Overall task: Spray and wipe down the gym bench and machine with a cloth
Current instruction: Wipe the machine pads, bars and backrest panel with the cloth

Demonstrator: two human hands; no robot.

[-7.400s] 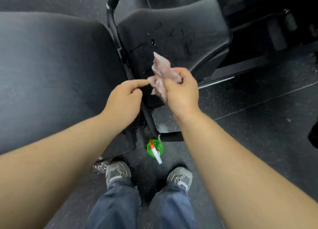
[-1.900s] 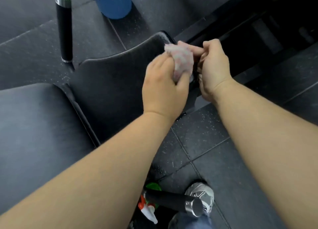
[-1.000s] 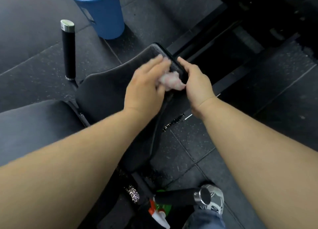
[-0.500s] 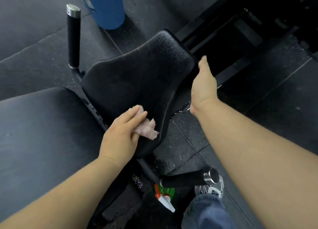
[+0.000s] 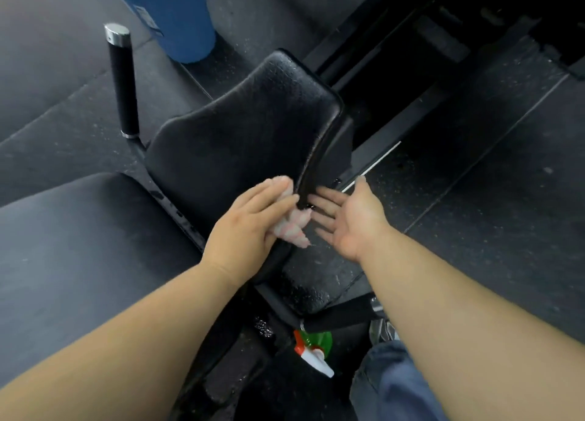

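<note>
Pink cloth (image 5: 292,227) lies under our left hand (image 5: 250,227), whose straight fingers press it against the black seat pad (image 5: 247,129) at its edge. At three o'clock of it our right hand (image 5: 348,218) hangs palm-up, fingers spread, holding nothing. At six o'clock a spray bottle (image 5: 311,346) sits on the floor.

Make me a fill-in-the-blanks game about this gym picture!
The left hand presses a ____ cloth against the seat pad.
The right hand is open and holds ____.
The bucket beyond the pad is ____.
The spray bottle sits on the ____.
Missing words: pink, nothing, blue, floor.
</note>
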